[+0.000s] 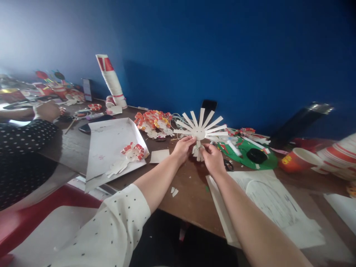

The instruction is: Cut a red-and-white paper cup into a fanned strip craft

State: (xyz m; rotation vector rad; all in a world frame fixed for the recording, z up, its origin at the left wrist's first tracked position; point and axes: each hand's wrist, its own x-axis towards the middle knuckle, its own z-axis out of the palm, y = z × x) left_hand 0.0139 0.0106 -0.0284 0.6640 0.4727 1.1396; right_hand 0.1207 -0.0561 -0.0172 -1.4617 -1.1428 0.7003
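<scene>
A white paper figure (199,133) with a round head is held up over the table. Long paper strips fan out from its head, and a small cut body hangs below. My left hand (184,148) pinches it at the lower left of the head. On the other side, my right hand (213,159) grips the body's right edge. A similar figure with red curled strips (132,152) lies on a white box lid (94,148) to the left. Several more red-and-white curled figures (154,122) are heaped behind my left hand.
A tall stack of paper cups (111,81) leans near the blue wall. Right of my hands are a green disc (267,162) with a black roll (256,155), scissors (228,165), drawn-on paper (274,200) and an orange cup (299,160). Another person's hand (48,110) works at far left.
</scene>
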